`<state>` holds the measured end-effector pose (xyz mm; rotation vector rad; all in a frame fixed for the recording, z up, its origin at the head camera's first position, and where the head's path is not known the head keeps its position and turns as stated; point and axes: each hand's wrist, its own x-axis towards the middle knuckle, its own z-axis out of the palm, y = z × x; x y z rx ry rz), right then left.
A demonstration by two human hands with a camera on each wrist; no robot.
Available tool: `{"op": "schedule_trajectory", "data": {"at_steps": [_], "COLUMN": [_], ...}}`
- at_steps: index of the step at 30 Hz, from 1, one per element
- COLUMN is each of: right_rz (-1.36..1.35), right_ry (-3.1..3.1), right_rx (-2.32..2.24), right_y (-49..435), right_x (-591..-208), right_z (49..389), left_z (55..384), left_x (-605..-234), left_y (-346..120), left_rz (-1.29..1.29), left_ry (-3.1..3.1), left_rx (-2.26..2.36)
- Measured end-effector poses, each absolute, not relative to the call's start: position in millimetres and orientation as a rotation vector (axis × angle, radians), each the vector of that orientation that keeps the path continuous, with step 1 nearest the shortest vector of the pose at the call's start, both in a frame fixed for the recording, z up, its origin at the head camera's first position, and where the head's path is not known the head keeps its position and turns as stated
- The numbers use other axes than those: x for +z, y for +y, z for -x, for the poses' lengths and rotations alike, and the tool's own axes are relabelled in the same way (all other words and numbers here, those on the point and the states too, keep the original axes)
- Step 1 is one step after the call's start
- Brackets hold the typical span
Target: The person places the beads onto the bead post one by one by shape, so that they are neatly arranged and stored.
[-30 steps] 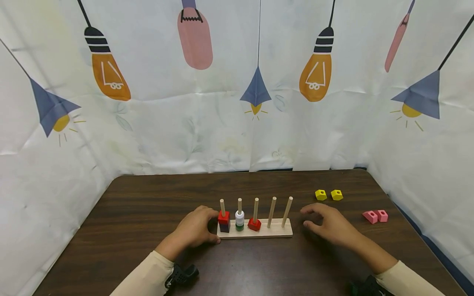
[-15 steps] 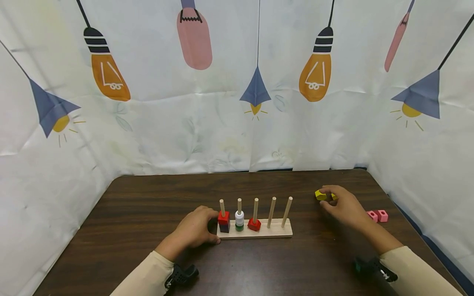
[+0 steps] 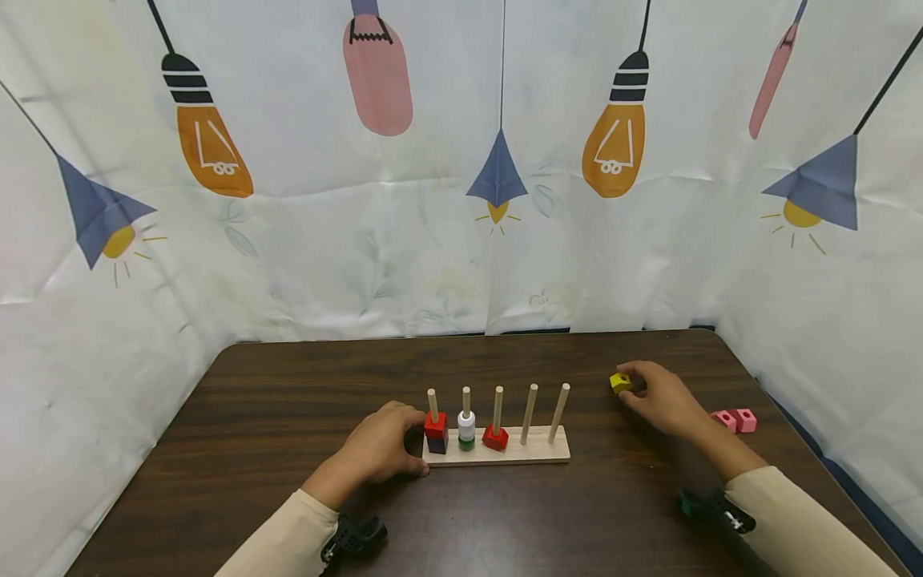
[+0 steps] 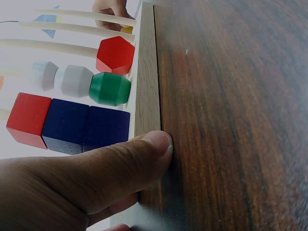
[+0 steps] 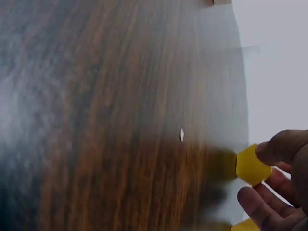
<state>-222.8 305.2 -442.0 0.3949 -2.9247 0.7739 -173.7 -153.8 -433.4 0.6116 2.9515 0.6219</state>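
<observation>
A wooden peg board [image 3: 534, 454] with several upright pegs stands mid-table. My left hand [image 3: 380, 445] grips its left end, the thumb on the front edge [image 4: 147, 86]. The leftmost peg carries a red cube [image 4: 29, 120] over two dark blue cubes [image 4: 65, 122]. On the second, two white beads [image 4: 75, 81] sit above a green bead [image 4: 109, 89]. A red hexagonal bead [image 3: 495, 437] is on the third peg. At the far right my right hand [image 3: 663, 397] pinches a yellow hexagonal bead [image 5: 252, 164] between thumb and fingers. A second yellow bead [image 5: 246, 225] lies beside it, hidden in the head view.
Two pink beads [image 3: 743, 420] lie to the right, partly behind the right wrist. The two rightmost pegs [image 3: 558, 413] are bare. A dark wood table [image 3: 303, 377] ends before a white printed curtain [image 3: 317, 264].
My right hand has moved right and away from me to the yellow beads, and has taken hold of one, shifting it slightly left. The left hand stays on the peg board.
</observation>
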Motion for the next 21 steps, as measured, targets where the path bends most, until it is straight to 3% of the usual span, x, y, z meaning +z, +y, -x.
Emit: {"op": "schedule_trajectory", "data": {"at_steps": [21], "right_rz": [-0.466], "right_ry": [-2.921], "right_rx": [0.809], "right_y": [276.7], "right_x": [-443.4], "right_z": [214.3], "left_z": [173.8], "left_x": [-434.2], "left_y": [-154.7], "left_rz": [-0.609], "left_ry": [2.953], "left_rx": [0.613]}}
